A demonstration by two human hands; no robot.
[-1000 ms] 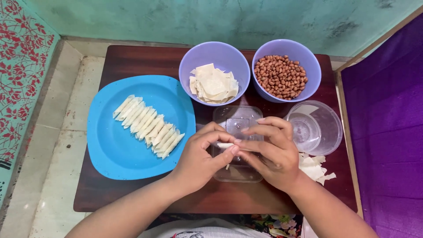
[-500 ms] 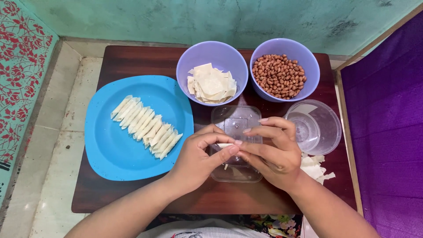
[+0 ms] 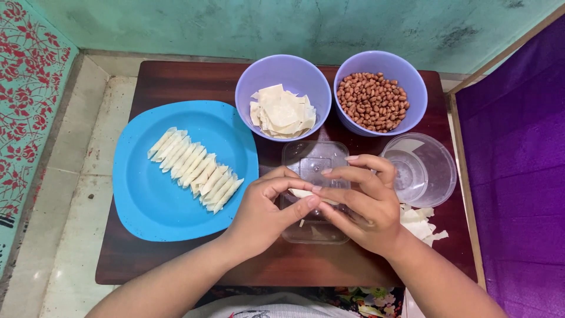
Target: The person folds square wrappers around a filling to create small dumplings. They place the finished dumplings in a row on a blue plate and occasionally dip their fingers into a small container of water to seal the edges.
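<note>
Two hands meet over the middle of a dark wooden bench (image 3: 176, 82), working one small pale wrapper (image 3: 301, 193) between them. The left hand (image 3: 265, 209) is curled nearly closed, its thumb and forefinger pinched on the near end of the wrapper; the right hand (image 3: 362, 203) is also mostly closed, its fingertips (image 3: 318, 188) pressed against the same piece from the other side, with the upper fingers bent loosely above. Only a sliver of the wrapper shows between the fingers, so how it is folded cannot be told. Directly beneath the hands sits a clear plastic container (image 3: 315, 159), square with rounded corners, with a few pale scraps in its near end. To the left lies a blue plate (image 3: 153, 206) bearing a slanted row of rolled pale sticks (image 3: 194, 171), laid side by side and touching. At the far edge stand two lilac bowls, just beside each other: the left bowl (image 3: 250, 88) holds a stack of flat wrapper sheets (image 3: 282, 111), the right bowl (image 3: 412, 88) is filled with brown peanuts (image 3: 372, 101). A clear round container (image 3: 438, 171) sits just right of the right hand, and a small heap of torn wrapper scraps (image 3: 421, 222) lies on the bench beside that wrist.
</note>
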